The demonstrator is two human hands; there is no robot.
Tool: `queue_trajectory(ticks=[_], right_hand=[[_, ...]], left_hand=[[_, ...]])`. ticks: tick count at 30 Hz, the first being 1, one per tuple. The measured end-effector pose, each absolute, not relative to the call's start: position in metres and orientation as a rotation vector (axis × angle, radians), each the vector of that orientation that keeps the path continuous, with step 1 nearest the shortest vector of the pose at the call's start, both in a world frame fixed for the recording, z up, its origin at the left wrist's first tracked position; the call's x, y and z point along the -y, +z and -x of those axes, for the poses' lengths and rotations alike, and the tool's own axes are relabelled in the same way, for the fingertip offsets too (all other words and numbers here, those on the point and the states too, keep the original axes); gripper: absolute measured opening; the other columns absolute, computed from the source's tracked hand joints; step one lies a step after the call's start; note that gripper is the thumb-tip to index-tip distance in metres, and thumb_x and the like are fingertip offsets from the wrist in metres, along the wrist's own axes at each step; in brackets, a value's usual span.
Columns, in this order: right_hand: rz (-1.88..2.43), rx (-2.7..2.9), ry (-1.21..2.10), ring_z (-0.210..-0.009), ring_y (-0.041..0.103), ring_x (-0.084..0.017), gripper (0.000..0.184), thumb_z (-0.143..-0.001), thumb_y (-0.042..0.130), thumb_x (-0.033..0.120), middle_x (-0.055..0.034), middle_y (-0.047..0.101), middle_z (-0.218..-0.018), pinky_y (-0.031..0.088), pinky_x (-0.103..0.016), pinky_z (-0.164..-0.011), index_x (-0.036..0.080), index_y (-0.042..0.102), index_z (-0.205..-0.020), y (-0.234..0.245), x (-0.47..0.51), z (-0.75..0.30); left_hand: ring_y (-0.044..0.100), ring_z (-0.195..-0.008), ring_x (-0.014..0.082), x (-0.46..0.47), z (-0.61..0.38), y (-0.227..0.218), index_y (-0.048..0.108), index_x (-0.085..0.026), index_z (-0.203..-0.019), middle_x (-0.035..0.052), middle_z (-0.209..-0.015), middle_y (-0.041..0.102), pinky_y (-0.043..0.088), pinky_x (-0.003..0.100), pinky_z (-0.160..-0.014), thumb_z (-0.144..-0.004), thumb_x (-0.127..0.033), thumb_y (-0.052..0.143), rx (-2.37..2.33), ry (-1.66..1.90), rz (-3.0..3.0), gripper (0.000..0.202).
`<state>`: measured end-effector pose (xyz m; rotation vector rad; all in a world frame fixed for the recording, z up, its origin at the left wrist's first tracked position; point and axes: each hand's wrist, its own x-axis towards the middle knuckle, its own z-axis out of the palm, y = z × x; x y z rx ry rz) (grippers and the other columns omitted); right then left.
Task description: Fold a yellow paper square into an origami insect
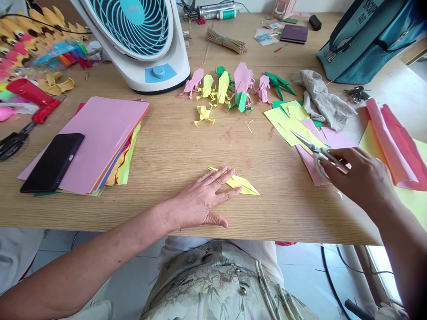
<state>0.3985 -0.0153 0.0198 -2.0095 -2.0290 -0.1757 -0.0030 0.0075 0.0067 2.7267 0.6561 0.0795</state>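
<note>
My left hand point(203, 198) lies flat with fingers stretched out, pressing on a folded yellow paper piece point(245, 184) near the front of the wooden table point(173, 151). My right hand point(362, 178) is at the right, its fingers closed on the handles of a pair of silver scissors point(310, 146). The scissor blades point up and left over loose yellow and pink paper sheets point(293, 126). A row of finished paper frogs point(230, 86) in pink, yellow and green sits at the middle back.
A stack of coloured paper point(106, 129) with a black phone point(53, 161) on it lies at the left. A white and blue fan point(140, 40) stands behind. A grey cloth point(322, 100), a teal bag point(367, 40), rolled pink paper point(393, 138) and black scissors point(13, 142) are around.
</note>
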Motion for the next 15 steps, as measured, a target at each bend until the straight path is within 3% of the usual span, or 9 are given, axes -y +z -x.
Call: queue_trajectory(ticks=[7, 12, 15], right_hand=[[2.102, 1.908, -0.183, -0.087, 0.057, -0.029, 0.026, -0.091, 0.054, 0.044, -0.0149, 0.062, -0.100, 0.041, -0.041, -0.069, 0.022, 0.066, -0.100, 0.007, -0.011, -0.415], [2.061, 1.962, -0.508, -0.096, 0.057, -0.037, 0.036, -0.090, 0.061, 0.045, -0.0209, 0.062, -0.105, 0.044, -0.044, -0.070, 0.017, 0.067, -0.113, 0.013, -0.002, -0.388], [1.703, 2.121, -0.349, -0.098, 0.060, -0.031, 0.030, -0.096, 0.053, 0.031, -0.0166, 0.063, -0.106, 0.047, -0.045, -0.084, 0.018, 0.064, -0.121, 0.018, 0.009, -0.339]], left_hand=[[0.011, -0.151, 0.0440, -0.006, 0.002, 0.010, 0.035, -0.030, -0.153, 0.0147, -0.167, 0.003, 0.016, 0.060, -0.121, -0.074, -0.082, 0.050, -0.655, 0.096, -2.695, 0.096], [0.009, -0.151, 0.0448, -0.005, 0.002, 0.011, 0.034, -0.033, -0.153, 0.0125, -0.167, -0.002, 0.015, 0.061, -0.120, -0.074, -0.082, 0.053, -0.642, 0.094, -2.694, 0.095], [0.009, -0.151, 0.0444, -0.004, 0.003, 0.011, 0.034, -0.035, -0.153, 0.0101, -0.167, -0.003, 0.014, 0.061, -0.120, -0.076, -0.080, 0.053, -0.616, 0.126, -2.702, 0.092]])
